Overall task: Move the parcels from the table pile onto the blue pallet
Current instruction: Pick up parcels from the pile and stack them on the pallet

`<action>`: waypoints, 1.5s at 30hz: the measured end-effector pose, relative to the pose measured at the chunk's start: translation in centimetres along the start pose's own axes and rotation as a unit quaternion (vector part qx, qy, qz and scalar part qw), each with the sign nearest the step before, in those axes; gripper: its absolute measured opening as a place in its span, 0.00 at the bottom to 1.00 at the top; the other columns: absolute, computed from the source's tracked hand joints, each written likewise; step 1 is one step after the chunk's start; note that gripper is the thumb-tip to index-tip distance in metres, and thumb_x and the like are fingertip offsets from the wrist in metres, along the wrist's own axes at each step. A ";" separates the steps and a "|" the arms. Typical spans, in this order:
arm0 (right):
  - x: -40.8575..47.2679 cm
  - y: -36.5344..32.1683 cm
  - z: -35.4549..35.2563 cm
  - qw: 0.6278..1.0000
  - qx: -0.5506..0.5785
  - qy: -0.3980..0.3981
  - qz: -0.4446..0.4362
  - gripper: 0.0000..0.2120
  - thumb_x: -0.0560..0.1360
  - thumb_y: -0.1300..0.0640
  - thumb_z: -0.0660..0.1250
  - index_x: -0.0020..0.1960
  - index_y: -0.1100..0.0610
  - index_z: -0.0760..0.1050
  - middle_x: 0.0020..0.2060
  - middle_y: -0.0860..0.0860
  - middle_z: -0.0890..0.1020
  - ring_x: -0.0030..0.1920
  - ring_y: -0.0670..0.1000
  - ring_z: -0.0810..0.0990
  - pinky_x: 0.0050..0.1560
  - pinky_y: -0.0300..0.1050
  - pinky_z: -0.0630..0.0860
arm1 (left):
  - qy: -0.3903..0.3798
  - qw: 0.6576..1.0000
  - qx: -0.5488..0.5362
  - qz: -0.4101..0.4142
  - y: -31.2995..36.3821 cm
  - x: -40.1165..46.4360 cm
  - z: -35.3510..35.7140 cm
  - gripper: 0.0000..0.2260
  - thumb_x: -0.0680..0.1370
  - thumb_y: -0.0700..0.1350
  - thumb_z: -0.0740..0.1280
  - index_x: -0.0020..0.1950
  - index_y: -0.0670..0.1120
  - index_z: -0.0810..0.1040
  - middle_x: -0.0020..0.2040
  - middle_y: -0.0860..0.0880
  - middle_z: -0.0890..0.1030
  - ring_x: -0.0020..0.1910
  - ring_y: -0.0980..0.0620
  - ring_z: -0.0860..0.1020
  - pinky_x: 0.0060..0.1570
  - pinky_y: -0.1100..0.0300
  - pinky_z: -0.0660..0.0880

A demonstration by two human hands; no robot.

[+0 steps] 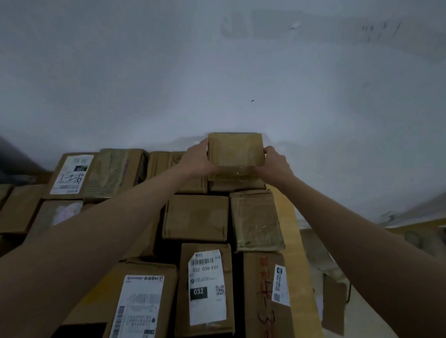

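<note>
Parcel (235, 150) – small, brown, taped – at far end of pile, against white wall (220, 67), sitting atop another box (237, 185). Gripped both sides: left hand (198, 159) curled on left edge, right hand (275, 161) curled on right edge, both arms stretched out over the stack. Below and nearer: plain box (195, 216), taped box (256, 220), labelled box marked 032 (205, 289). All on wooden table (297, 247). Pallet out of view.
</note>
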State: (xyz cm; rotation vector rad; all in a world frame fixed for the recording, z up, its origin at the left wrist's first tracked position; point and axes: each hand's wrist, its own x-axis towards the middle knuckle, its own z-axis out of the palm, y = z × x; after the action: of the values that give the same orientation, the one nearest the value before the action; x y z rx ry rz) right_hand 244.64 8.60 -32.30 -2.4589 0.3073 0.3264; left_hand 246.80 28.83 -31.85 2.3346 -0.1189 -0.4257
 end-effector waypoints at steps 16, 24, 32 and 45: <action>-5.4 -3.1 -2.2 0.987 -0.150 -0.050 -0.043 0.21 0.78 0.54 0.59 0.69 0.59 0.65 0.61 0.59 0.72 0.58 0.60 0.74 0.58 0.57 0.75 | -0.103 0.974 0.197 0.041 1.2 -5.5 -2.4 0.04 0.77 0.43 0.69 0.48 0.48 0.73 0.44 0.49 0.76 0.47 0.47 0.76 0.39 0.65 0.71; -17.5 -10.5 -1.2 0.954 -0.242 -0.141 -0.111 0.26 0.79 0.59 0.65 0.74 0.59 0.62 0.67 0.58 0.72 0.61 0.57 0.75 0.55 0.49 0.76 | -0.124 0.938 0.323 -0.017 -0.1 -18.0 -8.2 0.35 0.77 0.48 0.69 0.79 0.45 0.55 0.75 0.44 0.65 0.69 0.45 0.69 0.64 0.53 0.71; -32.1 -17.5 4.4 0.921 -0.290 -0.201 -0.164 0.36 0.75 0.64 0.69 0.78 0.54 0.57 0.72 0.57 0.67 0.64 0.58 0.74 0.54 0.47 0.77 | -0.123 0.929 0.343 -0.061 -6.4 -34.5 -15.4 0.33 0.78 0.48 0.69 0.79 0.49 0.57 0.76 0.46 0.63 0.72 0.44 0.66 0.66 0.54 0.67; -46.3 -30.0 17.6 0.886 -0.307 -0.262 -0.228 0.32 0.74 0.61 0.72 0.74 0.48 0.64 0.71 0.53 0.67 0.57 0.56 0.75 0.50 0.50 0.82 | -0.117 0.935 0.301 -0.145 -21.0 -57.7 -24.1 0.29 0.76 0.45 0.72 0.74 0.47 0.66 0.66 0.49 0.72 0.62 0.45 0.74 0.59 0.50 0.75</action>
State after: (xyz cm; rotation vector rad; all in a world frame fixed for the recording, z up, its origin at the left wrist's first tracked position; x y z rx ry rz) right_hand 207.14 49.15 -14.88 -2.7924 -0.6998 0.9685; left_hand 199.87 71.97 -14.96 2.9068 -0.0159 -0.9233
